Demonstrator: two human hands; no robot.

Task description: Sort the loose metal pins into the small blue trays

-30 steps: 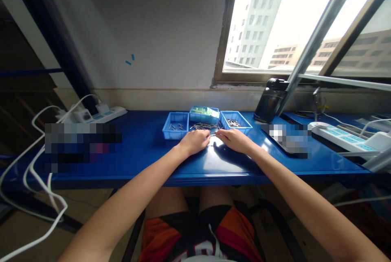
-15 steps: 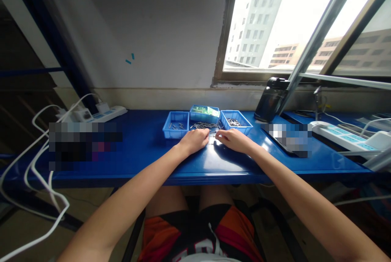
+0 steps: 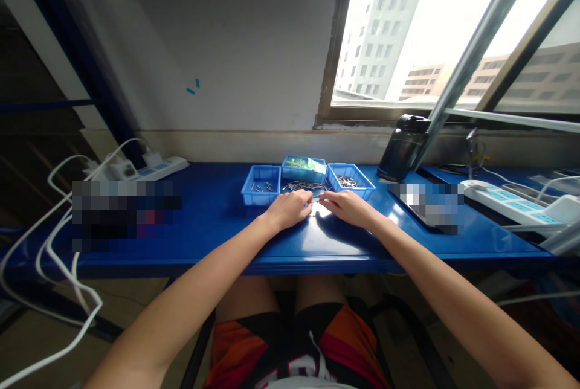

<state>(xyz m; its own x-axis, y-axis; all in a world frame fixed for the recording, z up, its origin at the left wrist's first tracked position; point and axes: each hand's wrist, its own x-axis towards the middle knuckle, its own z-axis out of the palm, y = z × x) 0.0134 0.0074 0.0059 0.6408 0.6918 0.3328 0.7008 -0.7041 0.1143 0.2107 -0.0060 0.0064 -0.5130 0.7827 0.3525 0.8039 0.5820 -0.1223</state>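
Your two hands meet low over the blue surface (image 3: 212,220), with a narrow gap between their fingertips. Your left hand (image 3: 290,209) is curled, thumb and fingers pressed together on a slim metal piece (image 3: 316,199); your right hand (image 3: 348,208) pinches at that piece from the other side. The piece sits in the gap between your hands, too small to tell whether it is one part or two joined.

Just beyond your hands you have three blue bins. The left bin (image 3: 260,198) holds a few thin metal pins (image 3: 260,187), too fine to count surely. The middle bin (image 3: 302,176), set farthest back, carries one green, shiny packet (image 3: 303,164). The right bin (image 3: 363,192) holds many short metal parts (image 3: 347,182). Between these bins lies one loose pile of metal pieces (image 3: 306,186), directly on the surface and too many to count.

Farther out, you have two power strips: one to your left (image 3: 164,168), one to your right (image 3: 507,202). One black bottle (image 3: 401,150) stands near the wall, right of the bins. Two small blue strips (image 3: 191,91) mark the wall, left of the single window.
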